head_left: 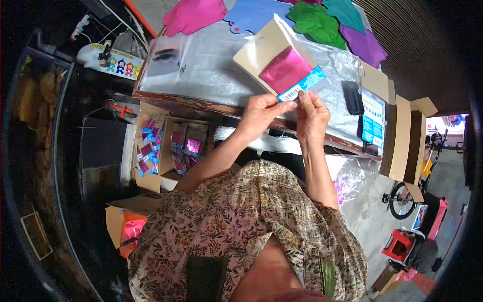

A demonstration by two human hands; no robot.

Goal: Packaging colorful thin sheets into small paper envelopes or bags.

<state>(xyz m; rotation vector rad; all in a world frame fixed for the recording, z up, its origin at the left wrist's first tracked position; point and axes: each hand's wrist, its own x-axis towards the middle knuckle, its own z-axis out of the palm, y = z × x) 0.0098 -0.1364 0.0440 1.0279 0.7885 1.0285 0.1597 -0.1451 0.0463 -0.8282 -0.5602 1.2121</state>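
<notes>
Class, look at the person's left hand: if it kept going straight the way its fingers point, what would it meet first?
Probably the right hand: the left hand points rightward along the packet's lower edge, though depth is unclear.

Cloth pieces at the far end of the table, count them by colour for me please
Magenta cloth: 1
Blue cloth: 1
Green cloth: 1
Teal cloth: 1
Purple cloth: 1
Total: 5, with one more dark pink scrap cut off at the top edge, not counted.

packing workshop | cardboard boxes point(173, 146) of packets | foil-covered worktable point(211, 70) | fabric pieces point(317, 22)
</notes>
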